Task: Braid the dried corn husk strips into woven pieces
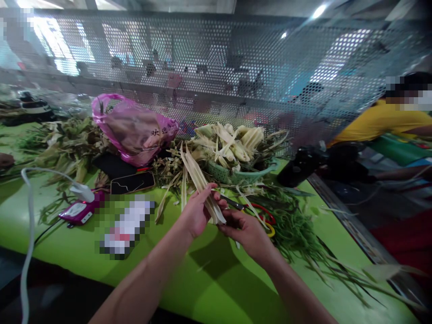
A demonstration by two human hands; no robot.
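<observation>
1. Husk strips (pixel 199 180), pale and dry, stand at the centre of this clock face, above a green table (pixel 202 279); they slant toward 11 o'clock, and their middle part is partly covered by fingers.
2. The left hand (pixel 198 210) holds the strips, thumb laid across the front, fingers curled behind and only partly visible.
3. The right hand (pixel 248 231) has its fingertips drawn close together at the strips' lower end, toward 4 o'clock; whether they pinch it or merely touch it, I cannot tell.
4. At 3 o'clock, scissors (pixel 240 206) with red and yellow handles lie partly hidden behind the right hand, beside shredded green leaves (pixel 297 229).
5. At 1 o'clock, a green basket (pixel 249 176) is heaped with husks that cover its far rim.
6. At 10 o'clock sits a pink bag (pixel 135 130), contents unclear; at 9, a pixelated object (pixel 128 227) is unreadable.
7. At 2 o'clock, a person in yellow (pixel 378 117) is cut off by the edge.
</observation>
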